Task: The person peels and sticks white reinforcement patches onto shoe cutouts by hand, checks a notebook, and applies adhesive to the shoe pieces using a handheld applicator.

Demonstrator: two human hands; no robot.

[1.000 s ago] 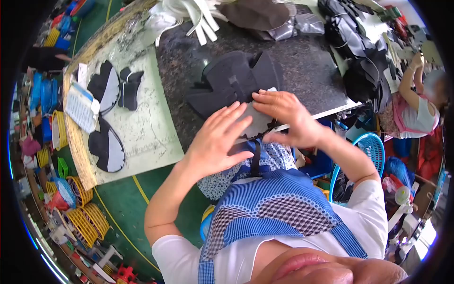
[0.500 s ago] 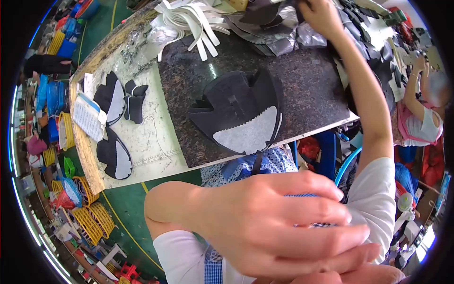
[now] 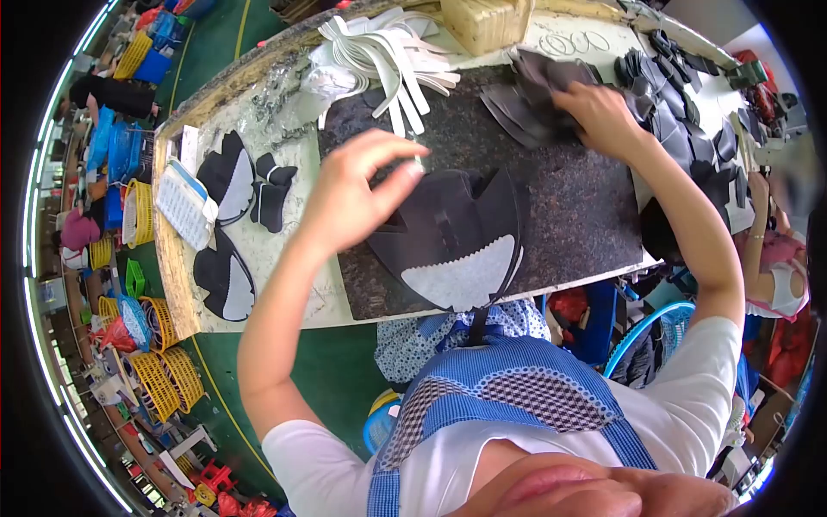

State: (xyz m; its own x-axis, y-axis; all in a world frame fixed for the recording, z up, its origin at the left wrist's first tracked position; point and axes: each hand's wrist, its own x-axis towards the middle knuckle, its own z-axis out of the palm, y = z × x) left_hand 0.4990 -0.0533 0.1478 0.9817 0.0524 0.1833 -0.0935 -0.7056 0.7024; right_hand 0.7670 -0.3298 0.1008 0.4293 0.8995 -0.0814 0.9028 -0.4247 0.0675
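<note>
Layers (image 3: 510, 114) lying under right hand (image 3: 603, 122), grasp unclear; left hand (image 3: 355, 188) hovering half-curled near black panel (image 3: 457, 228), seemingly empty; light pinching probably separating layers best.

Strips (image 3: 379, 50) left of stacked pieces (image 3: 524, 105)

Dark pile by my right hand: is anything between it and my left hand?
Nothing visible: between your left hand and the dark pile only bare speckled slab shows. The white strips lie just beyond that path, on its far side.
</note>
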